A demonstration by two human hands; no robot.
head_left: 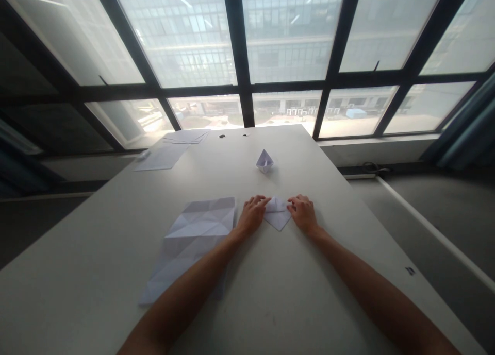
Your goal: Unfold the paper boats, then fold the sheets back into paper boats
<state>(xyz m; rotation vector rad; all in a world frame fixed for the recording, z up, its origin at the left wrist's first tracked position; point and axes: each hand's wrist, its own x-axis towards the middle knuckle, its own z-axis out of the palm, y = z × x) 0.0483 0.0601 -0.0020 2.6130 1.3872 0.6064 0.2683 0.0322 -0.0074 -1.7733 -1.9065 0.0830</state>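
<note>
A small sheet of white paper, folded into a diamond shape (278,220), lies on the table between my hands. My left hand (253,213) has its fingers closed at the paper's left corner, the index finger reaching over its upper left edge. At the right corner, the curled fingers of my right hand (303,212) pinch the edge. A crease line runs across the middle of the folded paper, and its lower point faces me. Just beyond it stands a folded paper boat (265,162). The corners under my fingertips are partly hidden.
On the white table (309,303), a creased, unfolded paper sheet (197,226) lies to the left, partly under my left forearm. Several flat paper sheets (166,156) lie at the far left. Large windows (286,35) rise behind the table, and a dark sticker (410,271) marks its right side.
</note>
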